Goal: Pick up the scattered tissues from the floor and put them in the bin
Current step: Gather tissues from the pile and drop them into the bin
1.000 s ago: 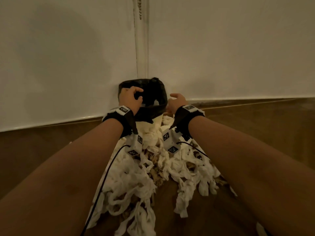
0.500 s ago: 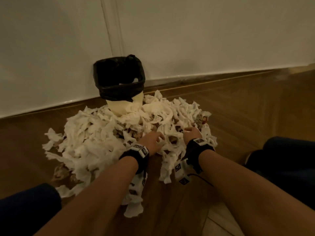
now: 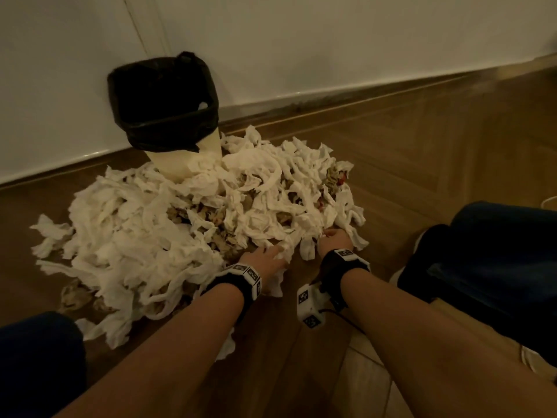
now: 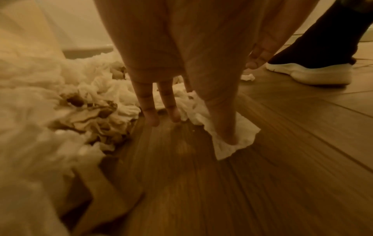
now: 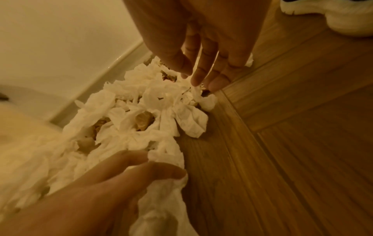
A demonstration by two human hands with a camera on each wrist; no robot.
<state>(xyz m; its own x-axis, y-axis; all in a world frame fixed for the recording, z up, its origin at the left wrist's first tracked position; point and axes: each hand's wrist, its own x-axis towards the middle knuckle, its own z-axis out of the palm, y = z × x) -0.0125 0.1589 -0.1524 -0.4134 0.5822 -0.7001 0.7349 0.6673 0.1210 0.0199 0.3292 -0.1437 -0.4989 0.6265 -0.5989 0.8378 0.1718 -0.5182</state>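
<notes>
A big heap of white tissues (image 3: 180,230) mixed with brownish scraps lies on the wooden floor, piled against a cream bin (image 3: 184,159) lined with a black bag (image 3: 162,101). My left hand (image 3: 266,257) lies at the heap's near edge with straight fingers (image 4: 150,111), one of them pressing a single tissue (image 4: 240,143) to the floor. My right hand (image 3: 333,238) is just to its right, its fingers (image 5: 201,75) stretched out and touching the edge tissues (image 5: 206,99). In the right wrist view the left hand (image 5: 141,166) rests on a tissue strip (image 5: 165,196). Neither hand grips anything.
The bin stands against a white wall (image 3: 331,40) with a skirting board. My dark-trousered knees flank the heap at left (image 3: 39,357) and right (image 3: 497,267), with a white shoe (image 4: 308,73) near the right hand. Bare wooden floor (image 3: 422,152) lies to the right.
One second ago both hands were up at the bin's rim. They have since come down to the near edge of the heap and now rest on the tissues.
</notes>
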